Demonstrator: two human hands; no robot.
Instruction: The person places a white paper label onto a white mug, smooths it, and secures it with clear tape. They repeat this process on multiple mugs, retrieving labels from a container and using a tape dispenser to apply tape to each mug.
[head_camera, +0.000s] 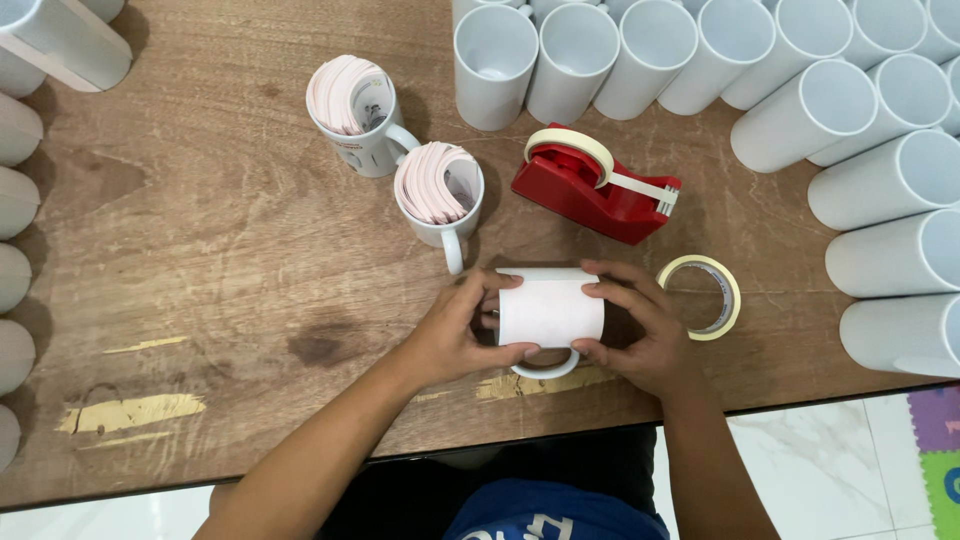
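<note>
Near the worktop's (200, 250) front edge, the left hand (450, 335) and right hand (640, 335) both grip a paper-wrapped white mug (550, 312) lying on its side. A loose tape roll (703, 296) lies just right; farther back stand a red tape dispenser (590, 185) and two mugs stuffed with paper sheets (438, 190).

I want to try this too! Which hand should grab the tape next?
Probably the right hand: the red tape dispenser and loose tape roll lie on its side, while the left hand steadies the paper-wrapped mug.
</note>
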